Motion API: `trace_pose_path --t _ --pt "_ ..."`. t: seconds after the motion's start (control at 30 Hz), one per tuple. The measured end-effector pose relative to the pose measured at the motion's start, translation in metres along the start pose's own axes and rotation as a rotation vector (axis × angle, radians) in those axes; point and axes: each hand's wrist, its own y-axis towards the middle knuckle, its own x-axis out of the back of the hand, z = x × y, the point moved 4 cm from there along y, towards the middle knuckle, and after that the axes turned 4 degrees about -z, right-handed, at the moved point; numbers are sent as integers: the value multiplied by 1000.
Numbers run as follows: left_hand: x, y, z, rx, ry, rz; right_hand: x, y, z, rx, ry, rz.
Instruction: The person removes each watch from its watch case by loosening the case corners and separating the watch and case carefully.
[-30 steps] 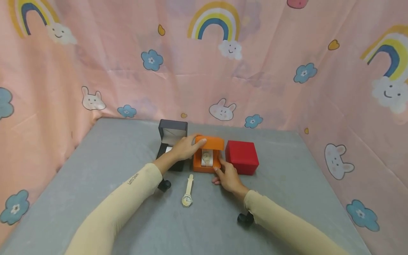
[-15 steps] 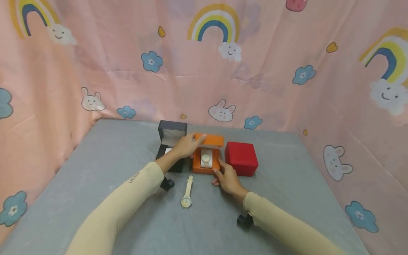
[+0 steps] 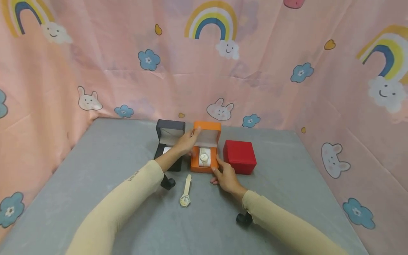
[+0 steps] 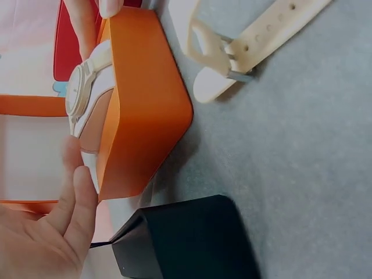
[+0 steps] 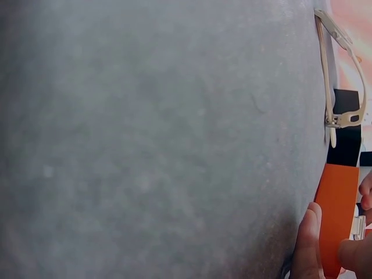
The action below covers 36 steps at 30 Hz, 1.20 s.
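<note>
An orange watch box stands with its lid raised, and a cream wristwatch sits inside on a white cushion. My left hand is at the left side of the lid, thumb against it; in the left wrist view its fingers extend beside the box's open rim. My right hand holds the box's front right corner between thumb and fingers. A second cream watch lies on the table in front of the box, its strap pointing toward it.
A black watch box stands open on the left, partly hidden by the left hand and forearm. To the right is a closed red box. Grey cloth covers the table, with a pink patterned curtain behind.
The orange lid has swung up and back from partly lowered to upright, with my left hand moving along with it. My right hand has kept its hold on the box.
</note>
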Motion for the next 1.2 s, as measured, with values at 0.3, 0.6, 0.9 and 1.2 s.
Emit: trace_pose_path --t 0.3,0.6,0.9,1.2 --pt "5 -9 2 -31 61 62 -2 1 0 -4 -25 -10" --pt "12 -22 11 -49 43 81 -2 1 1 -9 -35 -8" --pt "19 -34 12 -110 28 84 -2 -2 0 -14 -23 12" --pt "23 -40 13 -140 18 88 -1 -1 2 26 -40 -25"
